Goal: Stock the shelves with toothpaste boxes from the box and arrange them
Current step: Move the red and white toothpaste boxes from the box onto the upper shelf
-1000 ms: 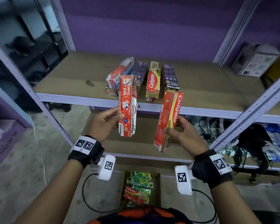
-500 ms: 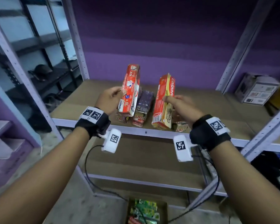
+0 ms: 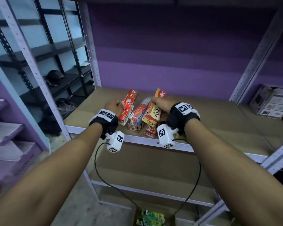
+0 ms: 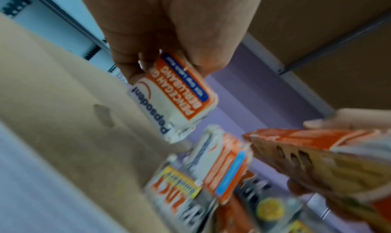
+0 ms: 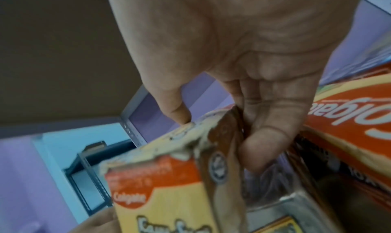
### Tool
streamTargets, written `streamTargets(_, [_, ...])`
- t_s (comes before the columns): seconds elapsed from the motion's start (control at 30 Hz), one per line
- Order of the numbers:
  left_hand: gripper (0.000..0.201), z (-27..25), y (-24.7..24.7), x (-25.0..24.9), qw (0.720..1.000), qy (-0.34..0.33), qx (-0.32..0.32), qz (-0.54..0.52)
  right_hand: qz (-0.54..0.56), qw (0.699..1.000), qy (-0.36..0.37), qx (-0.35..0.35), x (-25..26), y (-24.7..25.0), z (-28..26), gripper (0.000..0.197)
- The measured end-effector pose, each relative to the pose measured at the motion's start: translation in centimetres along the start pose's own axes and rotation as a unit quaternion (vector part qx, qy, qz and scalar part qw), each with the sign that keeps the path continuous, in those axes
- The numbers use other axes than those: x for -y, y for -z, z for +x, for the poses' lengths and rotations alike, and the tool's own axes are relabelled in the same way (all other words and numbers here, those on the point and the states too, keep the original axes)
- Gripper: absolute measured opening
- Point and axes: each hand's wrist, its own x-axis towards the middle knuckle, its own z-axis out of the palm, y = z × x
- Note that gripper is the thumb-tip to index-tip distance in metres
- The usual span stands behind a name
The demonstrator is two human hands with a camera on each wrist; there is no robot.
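Hands first: we see our left hand (image 3: 114, 106) gripping a red and white Pepsodent box (image 3: 127, 107), fingers (image 4: 135, 69) curled round its near end, and the left wrist view shows the thumb on one side and the other fingers on the opposite side. This box is tilted, its far end raised toward the purple back wall (image 3: 170, 59), and it is held over the shelf (image 3: 219, 118) at the left of a small cluster of toothpaste boxes (image 3: 138, 118) near the shelf's front edge. Our right hand (image 3: 162, 104) holds a yellow and red Colgate box (image 3: 154, 110), also tilted with its far end up; the right wrist view shows the thumb (image 5: 175, 106) pressed on the box's broad face and the other fingers wrapped round its narrow side. We cannot tell whether the lower end of either held box touches the boxes beneath it. The cluster lies between the two hands, several boxes side by side with their ends facing the shelf's front edge; some printing on them is blurred. Below, at the bottom edge of the head view, an open cardboard box (image 3: 169, 216) on the floor holds green packs (image 3: 151, 216). A pale carton (image 3: 271, 103) stands at the shelf's right end, well apart from the cluster.
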Motion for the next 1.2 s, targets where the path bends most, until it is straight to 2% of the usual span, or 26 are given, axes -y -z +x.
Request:
streamTargets(0.13, [0.032, -0.1, -2.1, 1.5, 0.999, 0.012, 0.033, 0.015, -0.045, 0.999, 0.002, -0.028, -0.1, -0.9, 1.8, 0.059])
streamTargets(0.27, [0.028, -0.1, -3.5, 2.8, 0.998, 0.025, 0.037, -0.045, -0.046, 0.998, 0.012, -0.031, -0.1, -1.7, 2.1, 0.056])
streamTargets(0.33, [0.027, 0.2, -3.9, 3.1, 0.997, 0.026, 0.039, -0.053, -0.027, 0.999, 0.017, -0.034, -0.2, -1.8, 2.3, 0.047])
streamTargets(0.4, [0.028, 0.6, -4.0, 2.9, 0.998, 0.019, 0.044, -0.038, -0.024, 0.998, 0.028, -0.056, -0.4, -1.7, 2.7, 0.037])
streamTargets(0.5, [0.031, 1.1, -3.9, 2.4, 0.998, -0.001, 0.058, 0.022, -0.052, 0.993, 0.055, -0.087, -0.6, -1.2, 3.2, 0.032])
streamTargets(0.67, [0.026, 1.3, -3.3, 1.7, 0.998, -0.02, 0.044, 0.039, -0.042, 0.995, 0.041, -0.081, -1.0, -0.1, 2.8, 0.029])
streamTargets(0.8, [0.024, 1.8, -1.6, 0.8, 0.994, -0.081, 0.044, 0.055, -0.038, 0.996, 0.035, -0.067, -0.6, 1.8, 1.8, 0.025])
streamTargets(0.9, [0.025, 1.8, -0.3, -0.3, 0.984, -0.15, 0.059, 0.079, -0.053, 0.994, 0.059, -0.069, -0.4, 3.3, 0.7, 0.014])
streamTargets(1.0, [0.031, 1.4, 0.6, -1.7, 0.973, -0.199, 0.085, 0.084, -0.084, 0.992, 0.079, -0.051, -0.5, 4.9, -0.6, 0.011])
streamTargets(1.2, [0.032, -1.9, 2.0, -4.4, 0.924, -0.355, 0.091, 0.113, -0.192, 0.974, 0.119, -0.003, -1.5, 7.0, -3.7, 0.01])
